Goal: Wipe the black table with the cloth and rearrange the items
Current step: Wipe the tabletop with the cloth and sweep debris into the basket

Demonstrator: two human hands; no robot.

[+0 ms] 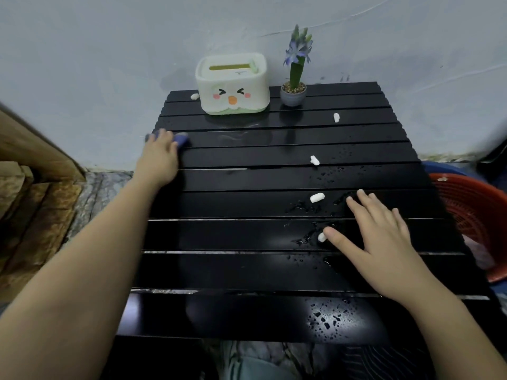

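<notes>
A black slatted table fills the middle of the view, wet with droplets on its right half. My left hand presses a blue-purple cloth onto the table's left edge. My right hand lies flat with fingers spread on the right side, its thumb touching a small white scrap. Several more white scraps lie scattered, one just left of my right fingertips. A white tissue box with a cartoon face and a small potted purple flower stand at the far edge.
A pale wall stands right behind the table. A red plastic basket sits on the floor at the right, with something blue behind it. Wooden boards and patterned floor lie to the left.
</notes>
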